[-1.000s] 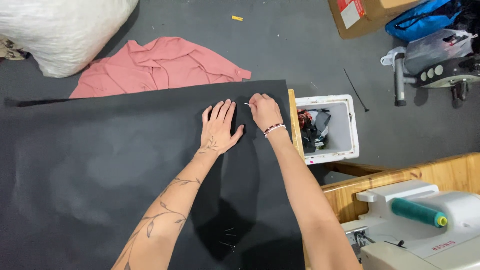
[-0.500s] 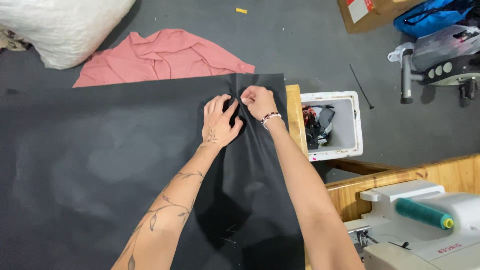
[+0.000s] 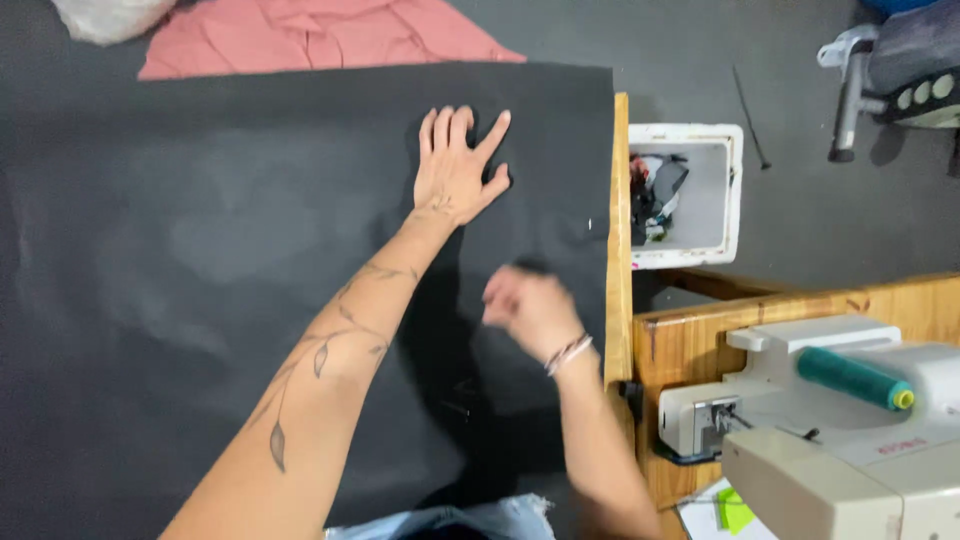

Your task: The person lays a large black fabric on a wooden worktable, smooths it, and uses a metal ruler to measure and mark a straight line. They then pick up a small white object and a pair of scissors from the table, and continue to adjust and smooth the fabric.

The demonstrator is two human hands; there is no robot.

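The left hand (image 3: 455,170) lay flat on the black cloth (image 3: 200,250) — fingers spread. The right hand (image 3: 530,305) was blurry — its fingers could not be told.

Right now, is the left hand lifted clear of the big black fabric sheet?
No, the left hand lies flat, fingers spread, on the black fabric sheet.

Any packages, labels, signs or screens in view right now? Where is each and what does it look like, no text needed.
Red printed label: on the white sewing machine, lower right; small, reddish on white.
White open box: on the floor right of the table edge; rectangular, dark odds and ends inside.
No signs or screens.
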